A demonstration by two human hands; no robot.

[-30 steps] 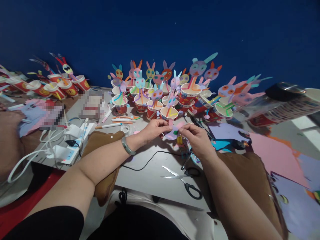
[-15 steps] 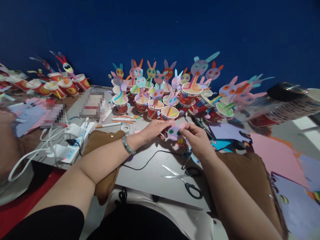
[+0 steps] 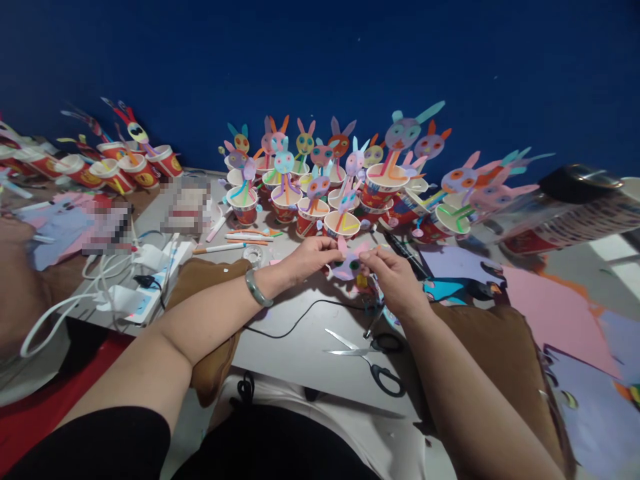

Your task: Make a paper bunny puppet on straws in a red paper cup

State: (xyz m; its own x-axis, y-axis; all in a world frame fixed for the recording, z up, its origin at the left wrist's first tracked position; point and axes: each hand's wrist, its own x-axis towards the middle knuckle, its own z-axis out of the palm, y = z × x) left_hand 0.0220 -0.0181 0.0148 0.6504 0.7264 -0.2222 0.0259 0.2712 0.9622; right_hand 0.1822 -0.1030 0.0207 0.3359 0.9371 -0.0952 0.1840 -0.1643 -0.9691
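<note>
Between my two hands is a lilac paper rabbit face [image 3: 345, 271] with green eyes and pink ears. My left hand [image 3: 316, 257] pinches it at the left pink ear, thumb and fingers together. On the other side my right hand [image 3: 390, 275] grips the upper right edge near the other ear, fingers closed. My fingertips hide part of the ears. Just beyond stands a paper cup [image 3: 342, 225] with a paper rabbit figure in it. Black-handled scissors [image 3: 367, 357] lie half-spread on the table [image 3: 295, 363] below my hands.
Several red cups with rabbit figures [image 3: 285, 200] crowd the back. A tape roll [image 3: 253, 254] and markers [image 3: 220, 249] lie left of my hands, beyond a brown cushion [image 3: 200, 287]. A power strip [image 3: 160, 283] with cables sits farther left. Pink paper [image 3: 555, 313] lies right. Another person's arm [image 3: 15, 287] shows far left.
My left fingers have shifted slightly up and now pinch the left ear of the rabbit face. My right hand stays at its right edge. The scissors have not moved.
</note>
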